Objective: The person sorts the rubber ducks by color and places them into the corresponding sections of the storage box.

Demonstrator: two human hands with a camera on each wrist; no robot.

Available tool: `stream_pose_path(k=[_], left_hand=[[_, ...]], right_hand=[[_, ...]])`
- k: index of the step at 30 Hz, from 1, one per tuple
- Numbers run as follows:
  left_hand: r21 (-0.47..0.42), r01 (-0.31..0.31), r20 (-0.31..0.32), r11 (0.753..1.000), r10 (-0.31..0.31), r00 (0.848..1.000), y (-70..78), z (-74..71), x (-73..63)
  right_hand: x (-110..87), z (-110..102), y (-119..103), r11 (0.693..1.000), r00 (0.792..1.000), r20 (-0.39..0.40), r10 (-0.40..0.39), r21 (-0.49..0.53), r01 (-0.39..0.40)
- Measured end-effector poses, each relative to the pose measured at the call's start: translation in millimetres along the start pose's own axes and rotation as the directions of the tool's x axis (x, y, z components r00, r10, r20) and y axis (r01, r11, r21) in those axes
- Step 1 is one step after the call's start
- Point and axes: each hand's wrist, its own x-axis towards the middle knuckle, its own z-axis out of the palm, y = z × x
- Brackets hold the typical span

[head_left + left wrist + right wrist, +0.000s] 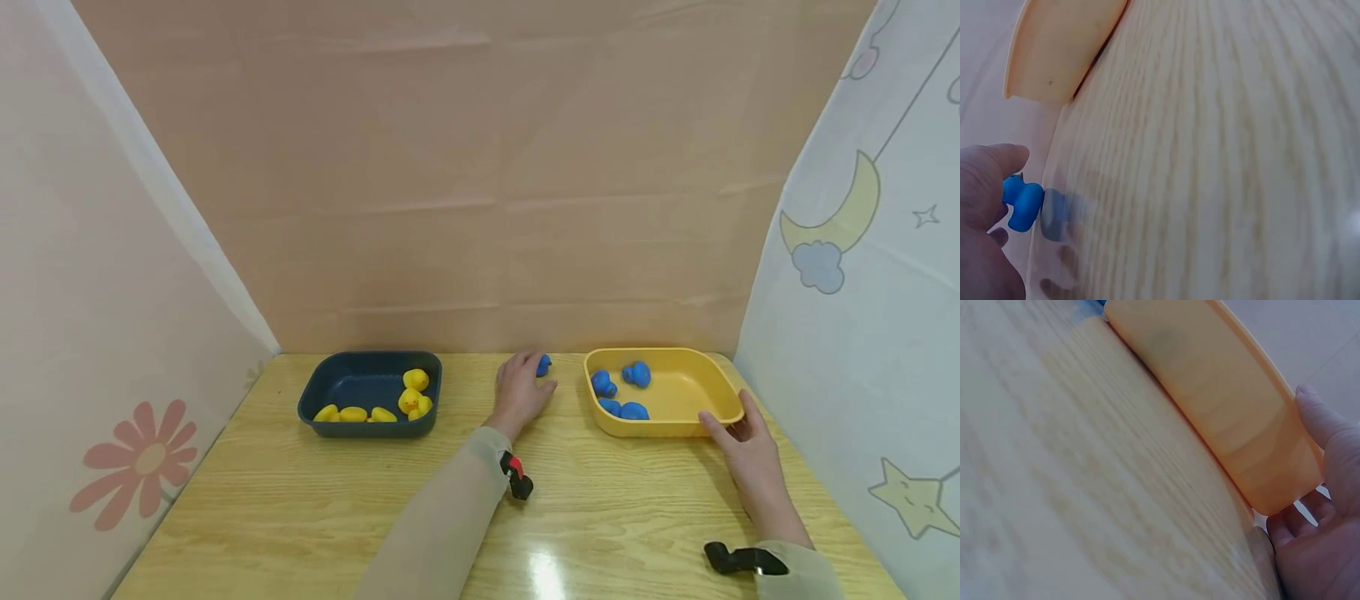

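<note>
My left hand (pixel 521 387) is at the back of the table between the two trays. Its thumb and fingers are around a small blue toy duck (pixel 1024 203), partly hidden by the hand in the head view. At the front right corner of the yellow tray (pixel 660 428), my right hand (pixel 750 454) grips with the thumb at the rim and fingers curled beneath the corner. Several blue ducks (pixel 636 374) lie inside this tray, mostly along its left side. In the right wrist view the tray's outer wall (pixel 1210 394) faces the camera.
A dark blue tray (pixel 322 425) on the left holds several yellow toy ducks (pixel 409 401) along its front and right sides. The wooden table (pixel 600 508) meets a brown paper-covered wall (pixel 487 208) at the back, with patterned white panels at either side.
</note>
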Motion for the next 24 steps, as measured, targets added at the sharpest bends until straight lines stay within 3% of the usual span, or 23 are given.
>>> stream_pose_path(k=[6, 11, 18, 24], left_hand=[[-0.021, -0.015, 0.003, 1.000, 0.015, 1.000, -3.4, 2.3, 1.3], [-0.036, 0.021, 0.034, 0.999, -0.020, 0.999, -2.3, 4.0, 0.7], [-0.011, 0.009, 0.012, 1.000, -0.009, 1.000, 0.6, 4.7, -1.7], [-0.028, 0.044, 0.025, 0.999, -0.043, 0.999, 3.3, 6.0, -4.3]], right_hand=[[0.5, 0.5, -0.2, 1.000, 1.000, 0.001, 0.010, -0.003, -0.010], [-0.2, -0.1, -1.0, 1.000, 1.000, 0.007, 0.008, -0.003, -0.008], [-2.1, -1.0, -0.4, 1.000, 1.000, 0.021, -0.009, -0.005, 0.009], [-2.6, -1.3, -2.2, 1.000, 1.000, 0.021, -0.011, -0.017, 0.012]])
